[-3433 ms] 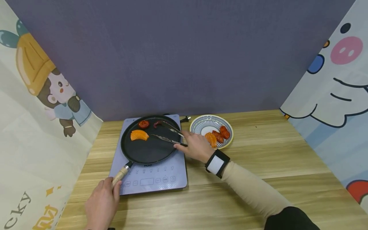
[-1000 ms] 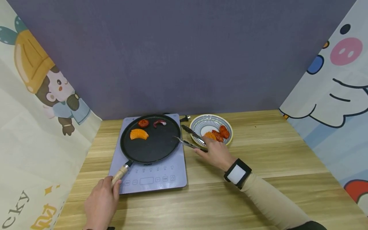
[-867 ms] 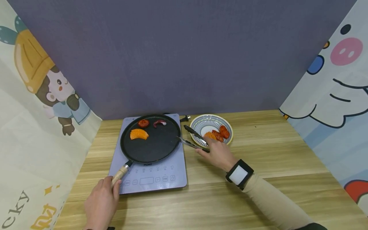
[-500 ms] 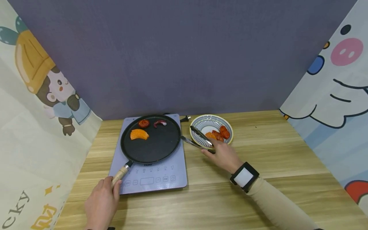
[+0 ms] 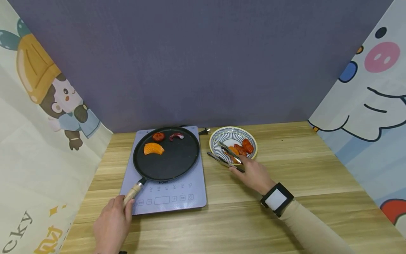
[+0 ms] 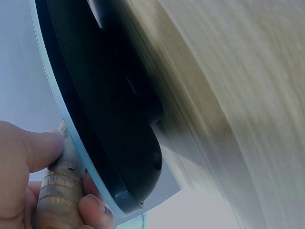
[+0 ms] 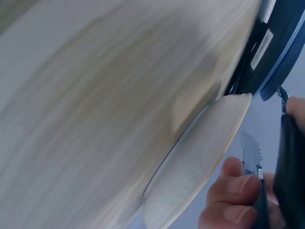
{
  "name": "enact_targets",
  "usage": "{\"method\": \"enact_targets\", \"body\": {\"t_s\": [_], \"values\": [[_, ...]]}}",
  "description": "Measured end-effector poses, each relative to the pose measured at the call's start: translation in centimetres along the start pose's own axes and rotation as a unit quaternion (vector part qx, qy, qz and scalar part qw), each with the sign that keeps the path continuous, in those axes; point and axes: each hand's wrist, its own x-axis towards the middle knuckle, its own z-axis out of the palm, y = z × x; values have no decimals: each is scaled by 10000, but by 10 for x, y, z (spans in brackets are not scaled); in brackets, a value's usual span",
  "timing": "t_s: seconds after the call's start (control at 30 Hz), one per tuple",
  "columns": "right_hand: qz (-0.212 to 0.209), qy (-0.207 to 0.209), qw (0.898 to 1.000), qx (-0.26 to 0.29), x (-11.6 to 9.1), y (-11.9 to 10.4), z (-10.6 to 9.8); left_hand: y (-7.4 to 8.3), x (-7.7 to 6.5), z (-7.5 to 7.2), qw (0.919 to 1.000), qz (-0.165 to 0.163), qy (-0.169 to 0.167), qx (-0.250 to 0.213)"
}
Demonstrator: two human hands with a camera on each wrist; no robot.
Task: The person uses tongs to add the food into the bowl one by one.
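My left hand (image 5: 112,224) grips the wooden handle (image 5: 134,192) of a flat black frying pan (image 5: 171,162); the left wrist view shows thumb and fingers wrapped round that handle (image 6: 61,202). In the pan lie an orange salmon-like slice (image 5: 153,148), a red tomato half (image 5: 158,137) and a dark red octopus tentacle (image 5: 176,136). My right hand (image 5: 255,176) holds metal tongs (image 5: 219,158) with dark grips, their arms spread apart. One arm overlaps the patterned dish (image 5: 219,132) near another salmon-like slice (image 5: 234,151); the other reaches past the dish's near left rim.
The pan sits on a pale induction cooker (image 5: 195,197). Two reddish-brown pieces of food (image 5: 247,145) lie on the dish's right side. A black plug (image 5: 204,131) lies behind, between cooker and dish. A grey panel (image 5: 203,70) backs the wooden table (image 5: 285,158).
Earlier the tongs were at the tentacle in the pan; it now lies there free of them. My right hand has drawn the tongs rightward to the dish. The left hand stays on the handle.
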Motion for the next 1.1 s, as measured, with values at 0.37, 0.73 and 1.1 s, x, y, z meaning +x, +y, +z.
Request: {"method": "enact_targets", "body": {"t_s": [0.37,0.73,1.1], "values": [[167,-66,9997,165,-8,15,-5,-1,0,1,9999,101,130,-44],[221,107,9997,-49,-16,24,-8,-1,0,1,9999,104,93,-3],[512,-3,9981,-333,-19,31,-17,-2,0,2,9999,73,76,-21]]}}
